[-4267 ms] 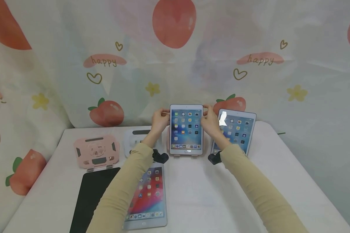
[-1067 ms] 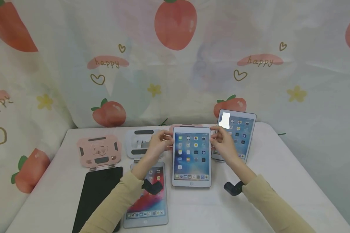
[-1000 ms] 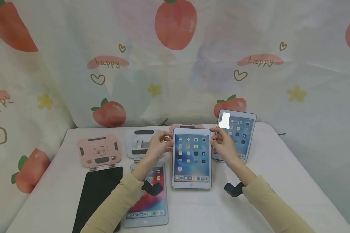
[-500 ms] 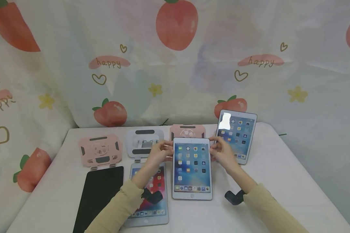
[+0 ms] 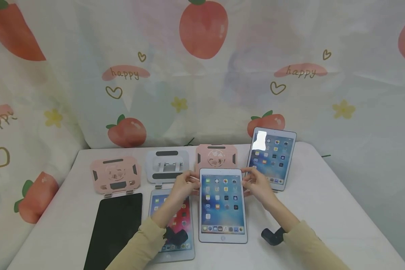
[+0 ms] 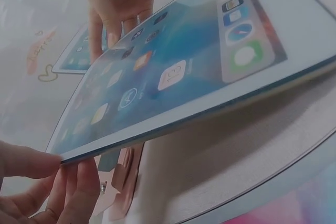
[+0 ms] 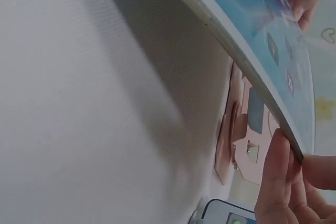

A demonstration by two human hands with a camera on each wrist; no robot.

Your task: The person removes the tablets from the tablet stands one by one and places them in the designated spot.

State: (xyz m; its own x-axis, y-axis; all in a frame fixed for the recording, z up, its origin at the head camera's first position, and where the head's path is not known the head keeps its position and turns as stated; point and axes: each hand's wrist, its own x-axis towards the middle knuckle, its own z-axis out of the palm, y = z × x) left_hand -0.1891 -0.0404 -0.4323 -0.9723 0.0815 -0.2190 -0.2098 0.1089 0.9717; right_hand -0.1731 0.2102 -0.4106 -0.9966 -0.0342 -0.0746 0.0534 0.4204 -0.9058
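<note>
A white-framed tablet (image 5: 222,204) with a lit home screen is held between my two hands in front of a pink stand (image 5: 216,155). My left hand (image 5: 185,187) pinches its upper left edge, thumb on the screen side and fingers beneath. On the opposite edge my right hand (image 5: 259,186) pinches the same way. In the right wrist view the tablet's raised edge (image 7: 231,40) shows a gap and a shadow above the tablecloth. The pink stand's hinged foot (image 7: 226,145) appears below the tablet there.
At right, another tablet (image 5: 273,157) leans upright. A second pink stand (image 5: 116,174) and a pale blue stand (image 5: 167,165) stand at left. Before them lie a dark-screened tablet (image 5: 116,225) and a white tablet (image 5: 185,240), partly under my left arm. A printed curtain (image 5: 202,93) hangs behind.
The tablet was upright at the pink stand; my hands have brought it toward me and lowered its top, uncovering the stand behind. Both hands keep their hold; the other tablets stay put.
</note>
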